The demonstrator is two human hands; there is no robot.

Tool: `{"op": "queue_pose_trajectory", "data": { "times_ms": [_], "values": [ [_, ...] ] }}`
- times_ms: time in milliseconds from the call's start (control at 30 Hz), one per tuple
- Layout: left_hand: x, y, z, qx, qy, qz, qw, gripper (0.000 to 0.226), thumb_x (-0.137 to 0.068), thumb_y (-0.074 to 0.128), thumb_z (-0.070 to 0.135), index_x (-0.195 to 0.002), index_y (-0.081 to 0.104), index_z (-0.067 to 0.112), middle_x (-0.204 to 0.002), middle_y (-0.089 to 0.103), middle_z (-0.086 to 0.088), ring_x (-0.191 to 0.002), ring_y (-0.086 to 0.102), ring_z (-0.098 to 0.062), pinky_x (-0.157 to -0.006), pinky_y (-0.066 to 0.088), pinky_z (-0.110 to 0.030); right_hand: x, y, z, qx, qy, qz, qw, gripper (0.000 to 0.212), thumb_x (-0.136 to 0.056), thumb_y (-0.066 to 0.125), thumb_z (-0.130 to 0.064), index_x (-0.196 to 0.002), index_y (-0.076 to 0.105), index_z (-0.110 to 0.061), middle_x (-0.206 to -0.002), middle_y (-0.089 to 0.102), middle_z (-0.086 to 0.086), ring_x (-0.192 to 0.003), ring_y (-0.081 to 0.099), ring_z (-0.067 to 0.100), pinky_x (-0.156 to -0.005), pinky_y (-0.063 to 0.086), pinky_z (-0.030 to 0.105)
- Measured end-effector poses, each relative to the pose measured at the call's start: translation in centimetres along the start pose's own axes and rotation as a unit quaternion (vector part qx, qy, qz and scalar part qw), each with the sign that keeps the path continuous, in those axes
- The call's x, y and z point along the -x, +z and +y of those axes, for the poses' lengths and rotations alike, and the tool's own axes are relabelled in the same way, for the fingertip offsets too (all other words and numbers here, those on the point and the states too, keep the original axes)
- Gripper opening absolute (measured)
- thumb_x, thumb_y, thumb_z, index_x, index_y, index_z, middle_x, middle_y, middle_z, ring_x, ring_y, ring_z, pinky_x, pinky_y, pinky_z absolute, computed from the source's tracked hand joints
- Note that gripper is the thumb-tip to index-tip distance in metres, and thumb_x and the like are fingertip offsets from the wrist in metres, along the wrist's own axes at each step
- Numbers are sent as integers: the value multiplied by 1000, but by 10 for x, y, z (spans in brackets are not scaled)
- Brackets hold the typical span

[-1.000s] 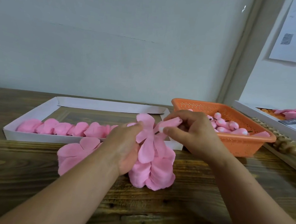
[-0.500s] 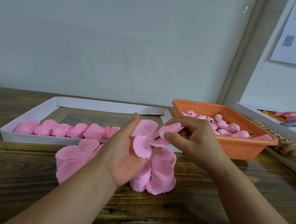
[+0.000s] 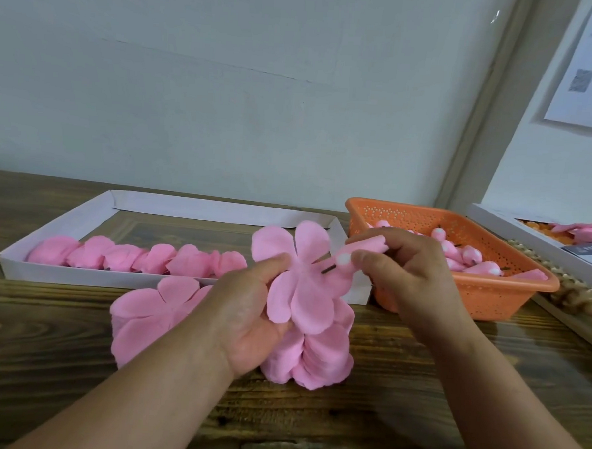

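My left hand point(image 3: 249, 311) holds up a pink fabric flower layer point(image 3: 298, 279) with several petals, thumb pressed on its left side. My right hand point(image 3: 408, 275) pinches a pink flower bud point(image 3: 361, 251) with a white tip and a short dark stem. The stem points at the centre of the petal layer. Below the hands, two stacks of pink petal layers lie on the wooden table: one stack point(image 3: 315, 359) under the raised layer, the other stack point(image 3: 149, 316) to the left, partly behind my left forearm.
A shallow white cardboard tray point(image 3: 54, 225) behind holds a row of pink petal pieces point(image 3: 135, 257). An orange plastic basket point(image 3: 503, 293) at the right holds several pink buds. A white box point(image 3: 527, 236) with pink and orange pieces sits far right, near a braided rope point(image 3: 572, 293).
My left hand has lifted one petal layer off the stack and turned it to face me. My right hand has brought the bud's stem to the layer's centre.
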State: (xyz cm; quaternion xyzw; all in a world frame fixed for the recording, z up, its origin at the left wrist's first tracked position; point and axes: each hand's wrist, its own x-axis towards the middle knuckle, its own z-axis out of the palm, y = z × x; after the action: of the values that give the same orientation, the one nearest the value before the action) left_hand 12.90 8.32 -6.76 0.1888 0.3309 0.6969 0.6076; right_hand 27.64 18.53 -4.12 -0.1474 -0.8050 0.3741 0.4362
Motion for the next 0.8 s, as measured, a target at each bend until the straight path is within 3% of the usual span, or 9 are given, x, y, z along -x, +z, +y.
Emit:
{"op": "queue_pose_trajectory", "data": {
  "times_ms": [67, 200, 267, 333, 400, 533, 600, 667, 800],
  "values": [
    [0, 1, -1, -11, 1, -3, 1000, 36, -91, 53, 16, -124, 54, 0, -114, 67, -21, -100, 68, -27, -83, 56, -38, 1, 0, -2, -21, -5, -3, 1000, 16, -76, 61, -11, -80, 73, -20, -73, 70, -3, -66, 60, 8, -57, 47, 22],
    [2, 2, -2, 2, -19, -5, 1000, 36, -98, 45, 21, -127, 51, 0, -109, 69, -19, -103, 67, -27, -90, 52, -38, 6, 5, -3, 20, -18, -43, 999, 11, -81, 69, -8, -90, 72, -14, -81, 71, 7, -72, 62, 35, -61, 50, 43],
    [3, 3, -3, 49, -28, -15, 998, 39, -98, 44, 19, -129, 49, -3, -106, 67, -19, -100, 65, -27, -95, 48, -38, 6, 7, -3, 75, -32, -47, 996, 12, -81, 70, -8, -91, 72, -15, -76, 68, 7, -60, 56, 28, -52, 46, 34],
    [3, 3, -3, 54, -23, -13, 998, 36, -99, 44, 19, -127, 50, -3, -105, 68, -19, -95, 67, -27, -89, 53, -37, 7, 7, -3, 122, -49, -49, 990, 12, -80, 70, -8, -91, 71, -15, -67, 61, -2, -50, 45, 15, -47, 37, 21],
    [1, 3, -5, 22, -4, 16, 1000, 29, -99, 46, 18, -119, 55, -1, -103, 71, -21, -90, 71, -26, -78, 58, -36, 8, 9, -5, 162, -60, -53, 983, 11, -80, 70, -8, -90, 71, -13, -63, 55, -10, -52, 44, 6, -50, 33, 13],
    [2, 5, -6, 2, 17, 16, 1000, 30, -98, 46, 16, -114, 64, -3, -107, 69, -24, -92, 69, -26, -86, 55, -37, 11, 18, -11, 273, -121, -57, 953, 12, -77, 63, -14, -87, 69, -13, -69, 51, -16, -58, 46, -2, -54, 31, 10],
    [3, 6, -6, -25, 26, 5, 999, 29, -94, 53, 21, -102, 72, 1, -97, 72, -20, -84, 71, -23, -77, 59, -34, 12, 19, -14, 307, -148, -63, 938, 11, -76, 61, -15, -84, 68, -13, -69, 49, -12, -57, 41, 1, -52, 33, 14],
    [6, 8, -5, -66, 28, 18, 997, 22, -80, 65, 24, -83, 78, 7, -85, 73, -15, -74, 72, -22, -65, 59, -33, 13, 18, -16, 321, -175, -74, 928, 12, -78, 61, -13, -86, 69, -12, -71, 53, -6, -60, 39, 4, -49, 40, 27],
    [4, 6, -4, -92, 51, 90, 990, 12, -74, 72, 15, -79, 76, 5, -82, 74, -13, -72, 72, -23, -66, 59, -35, 13, 18, -16, 333, -197, -102, 917, 14, -80, 62, -12, -92, 70, -14, -73, 54, -4, -63, 45, 9, -49, 44, 34]
  ]
}}
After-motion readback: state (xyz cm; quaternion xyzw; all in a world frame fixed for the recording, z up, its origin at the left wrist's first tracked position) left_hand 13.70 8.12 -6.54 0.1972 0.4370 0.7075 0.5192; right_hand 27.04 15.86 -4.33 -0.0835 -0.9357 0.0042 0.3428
